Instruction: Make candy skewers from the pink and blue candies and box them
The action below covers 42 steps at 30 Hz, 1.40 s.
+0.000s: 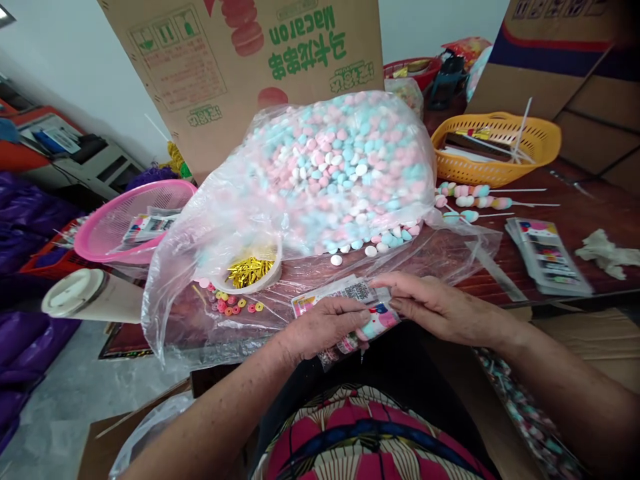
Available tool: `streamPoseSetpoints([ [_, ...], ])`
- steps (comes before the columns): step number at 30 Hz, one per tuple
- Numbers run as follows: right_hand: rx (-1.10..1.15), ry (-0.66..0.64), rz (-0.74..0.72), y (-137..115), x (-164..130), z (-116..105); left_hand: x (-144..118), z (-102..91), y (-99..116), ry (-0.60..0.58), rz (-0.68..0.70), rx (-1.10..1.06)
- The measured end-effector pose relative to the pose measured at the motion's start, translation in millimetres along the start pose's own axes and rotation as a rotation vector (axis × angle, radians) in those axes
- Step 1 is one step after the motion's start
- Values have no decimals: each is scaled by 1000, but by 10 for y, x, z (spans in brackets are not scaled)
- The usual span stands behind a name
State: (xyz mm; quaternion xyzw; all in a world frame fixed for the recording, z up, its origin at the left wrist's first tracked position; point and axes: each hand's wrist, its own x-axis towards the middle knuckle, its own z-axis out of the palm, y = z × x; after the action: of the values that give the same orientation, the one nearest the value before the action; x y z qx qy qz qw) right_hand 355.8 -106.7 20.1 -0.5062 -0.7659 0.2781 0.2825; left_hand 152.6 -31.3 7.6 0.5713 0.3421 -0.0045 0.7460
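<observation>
Both hands, left hand (325,328) and right hand (434,308), pinch packet (350,310) (seemingly sealed) at table edge (550,308).

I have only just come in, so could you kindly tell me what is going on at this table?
A person holds a small printed packet in both hands, the left hand under it and the right hand at its top edge. Behind it lies a big open plastic bag of pink, blue and white candies. A small bowl of gold twist ties sits to the left, and finished candy skewers lie by the yellow basket.
</observation>
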Motion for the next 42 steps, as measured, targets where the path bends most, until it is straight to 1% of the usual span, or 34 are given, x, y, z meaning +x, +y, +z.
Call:
streamPoseSetpoints([
  [4, -83, -34, 13, -17, 96, 189, 37, 112, -193, 217, 146, -8],
  [6, -61, -34, 17, 8, 131, 225, 22, 121, -239, 284, 165, -26],
  [7, -24, -7, 28, 25, 139, 220, 8, 115, -249, 306, 160, -48],
  [8, 28, 53, 55, 43, 139, 208, -7, 105, -252, 327, 157, -72],
  [10, 168, 241, 162, 64, 118, 193, -35, 82, -247, 372, 176, -105],
  [11, 250, 304, 233, 62, 102, 211, -44, 76, -243, 394, 200, -101],
  [12, 336, 317, 306, 49, 85, 254, -49, 76, -241, 409, 235, -75],
  [13, 423, 286, 379, 26, 72, 322, -49, 84, -240, 422, 279, -26],
  [15, 588, 171, 519, -48, 66, 507, -43, 113, -244, 453, 365, 128],
  [16, 653, 149, 568, -93, 73, 605, -39, 129, -247, 477, 405, 202],
  [17, 700, 169, 594, -140, 87, 691, -38, 138, -249, 502, 438, 240],
  [18, 724, 209, 595, -188, 104, 760, -41, 138, -247, 512, 451, 228],
  [19, 730, 255, 579, -233, 121, 807, -50, 125, -243, 484, 435, 165],
  [20, 723, 293, 550, -274, 138, 833, -64, 99, -235, 405, 392, 68],
  [21, 712, 310, 524, -308, 154, 840, -83, 61, -224, 284, 331, -33],
  [23, 657, 269, 488, -345, 186, 810, -134, -39, -199, 19, 199, -142],
  [24, 589, 227, 468, -348, 207, 778, -162, -92, -187, -77, 154, -144],
  [25, 487, 184, 443, -342, 234, 737, -191, -142, -177, -128, 130, -128],
  [26, 346, 157, 412, -331, 268, 689, -218, -187, -169, -138, 115, -98],
  [27, 169, 171, 373, -321, 307, 636, -243, -223, -163, -122, 96, -59],
  [29, -222, 299, 251, -317, 394, 529, -282, -273, -159, -65, 57, 22],
  [30, -398, 363, 161, -329, 434, 485, -297, -289, -162, -30, 48, 51],
  [31, -544, 391, 43, -349, 469, 454, -309, -302, -167, 2, 50, 65],
  [32, -650, 370, -97, -374, 497, 441, -317, -314, -175, 29, 69, 64],
  [34, -742, 216, -378, -416, 528, 474, -328, -340, -195, 54, 134, 59],
  [35, -757, 138, -483, -425, 534, 516, -333, -357, -203, 38, 151, 79],
  [36, -769, 87, -553, -421, 537, 569, -339, -376, -209, -3, 151, 115],
  [37, -781, 60, -590, -408, 537, 628, -350, -397, -211, -59, 139, 156],
  [39, -800, 24, -601, -372, 537, 747, -393, -434, -206, -166, 121, 275],
  [40, -784, -7, -590, -361, 539, 802, -426, -447, -202, -175, 128, 386],
  [41, -734, -41, -554, -361, 541, 854, -467, -453, -199, -143, 138, 539],
  [42, -637, -82, -483, -375, 546, 903, -516, -454, -200, -75, 150, 728],
])
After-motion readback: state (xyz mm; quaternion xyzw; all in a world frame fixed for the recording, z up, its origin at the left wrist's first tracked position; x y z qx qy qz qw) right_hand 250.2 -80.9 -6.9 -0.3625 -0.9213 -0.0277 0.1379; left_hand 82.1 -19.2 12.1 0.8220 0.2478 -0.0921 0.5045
